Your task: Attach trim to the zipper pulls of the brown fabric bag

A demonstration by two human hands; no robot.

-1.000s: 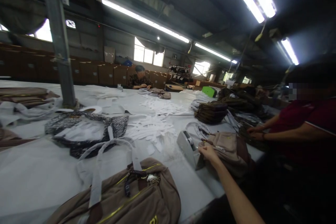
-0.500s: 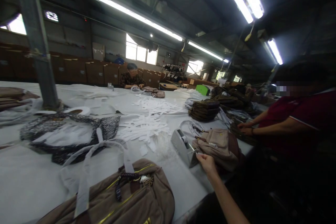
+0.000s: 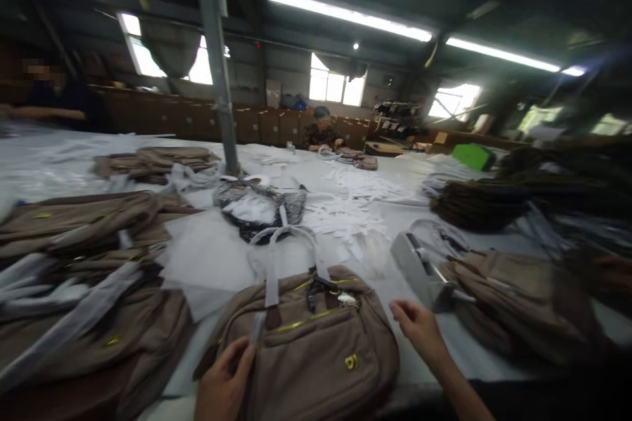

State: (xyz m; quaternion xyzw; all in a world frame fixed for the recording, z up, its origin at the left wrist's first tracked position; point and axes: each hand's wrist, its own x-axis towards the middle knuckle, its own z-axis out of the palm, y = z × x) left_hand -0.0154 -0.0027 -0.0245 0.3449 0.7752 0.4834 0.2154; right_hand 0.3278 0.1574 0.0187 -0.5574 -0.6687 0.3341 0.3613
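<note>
A brown handbag (image 3: 320,348) lies in front of me, with white-wrapped handles (image 3: 271,276), yellow zips, a charm and a small gold emblem. My left hand (image 3: 224,375) is at the bag's left side, thumb and fingers closed on a pale translucent strip (image 3: 257,327) near the handle's base. My right hand (image 3: 419,329) hovers to the right of the bag, fingertips pinched together; whatever they hold is too small or blurred to tell. Beyond it stands a grey tape dispenser (image 3: 419,270), apart from the hand.
Another brown bag (image 3: 518,296) lies right of the dispenser. More brown bags (image 3: 89,335) are piled at the left, beside white sheets (image 3: 207,263). White paper strips (image 3: 345,210) and a black-and-white plastic bag (image 3: 293,207) lie farther back. A metal post (image 3: 217,66) rises behind. Co-workers sit across the table.
The view has swung left. My right hand has come away from the tape dispenser toward the handbag. My left hand, out of view before, now shows at the bag's left side.
</note>
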